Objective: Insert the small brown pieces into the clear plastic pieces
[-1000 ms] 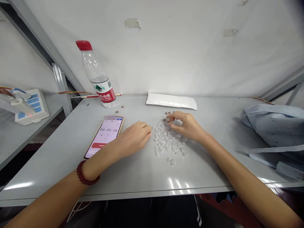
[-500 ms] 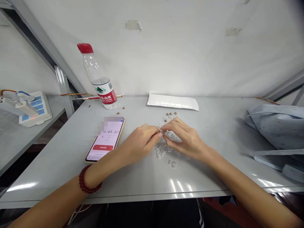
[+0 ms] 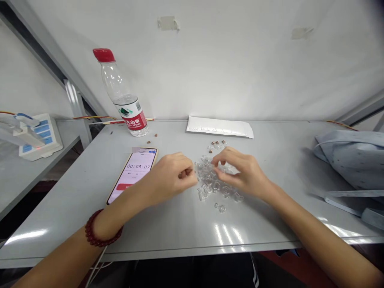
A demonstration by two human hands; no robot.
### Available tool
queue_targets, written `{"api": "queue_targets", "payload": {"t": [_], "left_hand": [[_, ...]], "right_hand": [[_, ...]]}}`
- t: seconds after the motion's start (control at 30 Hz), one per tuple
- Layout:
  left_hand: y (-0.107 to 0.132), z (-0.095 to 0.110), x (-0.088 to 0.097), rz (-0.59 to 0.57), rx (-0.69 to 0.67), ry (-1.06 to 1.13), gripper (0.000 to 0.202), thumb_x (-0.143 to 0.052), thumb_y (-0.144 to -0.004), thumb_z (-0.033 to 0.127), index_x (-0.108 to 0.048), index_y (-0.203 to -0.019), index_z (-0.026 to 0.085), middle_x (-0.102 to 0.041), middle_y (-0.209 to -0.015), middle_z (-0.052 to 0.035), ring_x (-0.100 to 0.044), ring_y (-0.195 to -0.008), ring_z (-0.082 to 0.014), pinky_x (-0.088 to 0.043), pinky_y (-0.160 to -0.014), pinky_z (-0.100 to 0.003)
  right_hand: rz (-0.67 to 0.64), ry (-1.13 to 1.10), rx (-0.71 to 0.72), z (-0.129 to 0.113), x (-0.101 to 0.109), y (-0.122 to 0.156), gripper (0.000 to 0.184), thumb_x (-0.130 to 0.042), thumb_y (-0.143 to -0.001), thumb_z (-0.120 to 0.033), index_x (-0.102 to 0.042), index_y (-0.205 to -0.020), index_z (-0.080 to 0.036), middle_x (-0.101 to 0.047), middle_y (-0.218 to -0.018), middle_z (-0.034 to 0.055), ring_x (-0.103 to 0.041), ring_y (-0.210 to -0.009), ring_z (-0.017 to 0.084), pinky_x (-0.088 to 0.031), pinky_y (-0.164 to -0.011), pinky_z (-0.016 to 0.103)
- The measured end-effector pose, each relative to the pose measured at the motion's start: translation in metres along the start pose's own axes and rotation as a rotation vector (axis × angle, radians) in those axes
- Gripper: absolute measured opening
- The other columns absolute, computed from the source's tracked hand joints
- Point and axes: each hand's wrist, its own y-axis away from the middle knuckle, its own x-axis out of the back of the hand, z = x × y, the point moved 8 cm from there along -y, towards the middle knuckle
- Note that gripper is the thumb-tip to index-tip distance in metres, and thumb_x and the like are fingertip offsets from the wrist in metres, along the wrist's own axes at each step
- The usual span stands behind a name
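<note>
**Hands part over the clear pieces**

The grey worktop (image 3: 168,236) carries everything here. At its right lies a pale blue cloth item (image 3: 357,156), folded and slack. The bottle (image 3: 129,114) with the red cap stands at the back left, partly filled.

The change is in the hands. Half a second ago their fingertips met over the pile; now they stand apart, so joint handling has given way to each hand being on its own. The right hand (image 3: 246,172) is over the pile, fingers bent, thumb and forefinger nearly meeting; whether a piece sits between them I cannot tell. The left hand (image 3: 172,174) is loosely curled at the pile's left edge, thumb near the fingers, its contents also unclear.

Beside the left forearm, the phone (image 3: 138,160) shows a timer at 00:05:07. Behind the pile lies a flat white packet (image 3: 220,127).

The clear pieces (image 3: 216,187) are heaped between and under the hands, with a few lying just apart at the front. Smallest are the brown bits: some among clear pieces (image 3: 217,143) behind the heap, two (image 3: 155,135) near the bottle.
</note>
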Motion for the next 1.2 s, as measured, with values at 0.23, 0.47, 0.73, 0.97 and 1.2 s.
{"api": "queue_targets", "payload": {"t": [0.23,0.47,0.73,0.97,1.2], "left_hand": [[-0.003,-0.026,0.003,-0.172,0.085,-0.201,0.012,-0.048,-0.077,0.021,-0.051,-0.066,0.019,-0.058,-0.072,0.0003,-0.051,-0.073,-0.0172,-0.038,-0.063,-0.029],[0.004,-0.042,-0.007,-0.313,0.110,-0.230,0.012,-0.046,-0.081,0.025,-0.057,-0.078,0.021,-0.061,-0.082,-0.0021,-0.053,-0.087,-0.0215,-0.042,-0.070,-0.032],[0.007,-0.039,-0.015,-0.347,0.106,-0.108,0.021,-0.044,-0.085,0.029,-0.059,-0.097,0.021,-0.060,-0.101,-0.0047,-0.056,-0.094,-0.0210,-0.045,-0.075,-0.030],[0.011,-0.028,-0.026,-0.346,0.056,-0.144,0.015,-0.043,-0.087,0.026,-0.057,-0.086,0.021,-0.057,-0.092,-0.0034,-0.054,-0.083,-0.0191,-0.042,-0.069,-0.031],[0.009,-0.022,-0.024,-0.344,0.078,-0.142,0.015,-0.043,-0.086,0.024,-0.055,-0.079,0.020,-0.059,-0.083,-0.0028,-0.053,-0.080,-0.0198,-0.040,-0.065,-0.031]], "right_hand": [[0.026,0.142,-0.213,0.057,0.020,0.005,0.011,-0.051,-0.086,-0.020,-0.062,-0.085,-0.019,-0.064,-0.079,0.0039,-0.058,-0.077,0.017,-0.046,-0.065,0.030],[-0.141,0.106,-0.389,0.095,0.012,0.014,0.017,-0.052,-0.085,-0.025,-0.065,-0.094,-0.018,-0.068,-0.092,0.0081,-0.061,-0.087,0.022,-0.048,-0.074,0.036],[-0.150,-0.025,-0.497,0.102,0.010,0.012,0.019,-0.051,-0.084,-0.029,-0.066,-0.089,-0.018,-0.069,-0.089,0.0065,-0.062,-0.080,0.020,-0.046,-0.071,0.034],[0.044,0.095,-0.626,0.124,0.020,0.014,0.015,-0.051,-0.078,-0.024,-0.059,-0.089,-0.016,-0.065,-0.096,0.0104,-0.058,-0.082,0.021,-0.044,-0.069,0.034],[-0.024,0.050,-0.675,0.138,0.006,0.006,0.021,-0.058,-0.073,-0.029,-0.063,-0.087,-0.015,-0.064,-0.085,0.0093,-0.056,-0.073,0.019,-0.043,-0.063,0.032]]}}
